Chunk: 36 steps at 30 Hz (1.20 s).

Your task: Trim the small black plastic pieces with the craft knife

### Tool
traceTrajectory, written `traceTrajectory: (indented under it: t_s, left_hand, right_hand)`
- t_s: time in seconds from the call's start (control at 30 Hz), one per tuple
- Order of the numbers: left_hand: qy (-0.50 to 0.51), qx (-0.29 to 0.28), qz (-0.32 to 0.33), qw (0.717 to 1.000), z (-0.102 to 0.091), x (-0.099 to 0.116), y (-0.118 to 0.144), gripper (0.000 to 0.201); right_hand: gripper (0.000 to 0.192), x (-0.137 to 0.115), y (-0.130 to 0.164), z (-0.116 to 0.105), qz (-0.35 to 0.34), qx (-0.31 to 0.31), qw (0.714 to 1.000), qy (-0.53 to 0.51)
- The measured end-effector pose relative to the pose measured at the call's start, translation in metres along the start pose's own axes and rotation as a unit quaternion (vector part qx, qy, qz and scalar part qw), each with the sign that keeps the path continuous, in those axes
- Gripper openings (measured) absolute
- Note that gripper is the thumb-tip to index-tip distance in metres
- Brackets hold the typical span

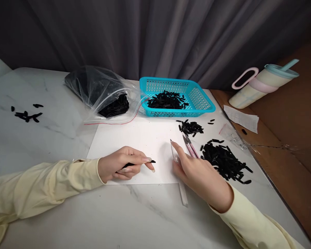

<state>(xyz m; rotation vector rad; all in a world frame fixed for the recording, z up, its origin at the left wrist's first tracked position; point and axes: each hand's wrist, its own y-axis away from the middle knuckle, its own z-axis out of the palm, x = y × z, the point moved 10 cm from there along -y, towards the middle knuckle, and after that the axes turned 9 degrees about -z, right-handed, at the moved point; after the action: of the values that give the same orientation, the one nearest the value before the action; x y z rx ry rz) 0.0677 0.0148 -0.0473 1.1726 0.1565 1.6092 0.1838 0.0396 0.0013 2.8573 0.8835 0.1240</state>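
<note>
Black and slim, a small plastic piece (140,163) is pinched between the thumb and fingers of the left hand (119,166), its tip poking out past the fingertips over a white sheet (140,138) on the marble surface (54,138). The right hand (199,173) rests palm-down just right of those fingers, its own fingers lying together on a clear, narrow tool (180,173) that runs under the palm; whether they grip it or only press on it cannot be told. Pink-handled snips (189,145) lie touching the right hand's far side. Just beyond the right fingers sits a large pile of black pieces (225,160), with a smaller pile (191,128) farther out. Ahead of both hands stand a blue basket (197,100) holding more pieces and a clear bag (103,93) of them. Far left of the left hand lie a few scattered pieces (27,116); far right, a pastel tumbler (261,84) on its side.
</note>
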Motion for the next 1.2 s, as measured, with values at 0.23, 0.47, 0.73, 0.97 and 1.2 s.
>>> traceTrajectory:
  t_s: [0.23,0.47,0.73,0.97,1.2]
  left_hand:
    - [0.021,-0.023,-0.026,0.999,0.004,-0.002,-0.001,0.022]
    - [0.009,-0.026,-0.021,0.999,0.003,-0.003,-0.001,0.022]
    - [0.006,-0.022,-0.013,1.0,0.003,-0.002,-0.001,0.022]
    - [-0.023,-0.004,-0.003,1.0,0.003,-0.001,0.0,0.022]
    - [-0.028,0.005,0.007,1.0,0.002,0.001,0.001,0.022]
  right_hand:
    - [0.035,0.01,-0.009,-0.009,-0.056,0.056,0.989,-0.126]
    - [0.031,0.023,0.006,-0.039,-0.144,0.135,0.951,-0.237]
    - [0.019,0.018,0.014,-0.06,-0.168,0.273,0.939,-0.124]
    - [0.039,0.005,-0.001,-0.042,-0.173,0.158,0.909,-0.346]
    - [0.014,0.015,-0.007,-0.018,-0.122,0.109,0.916,-0.366]
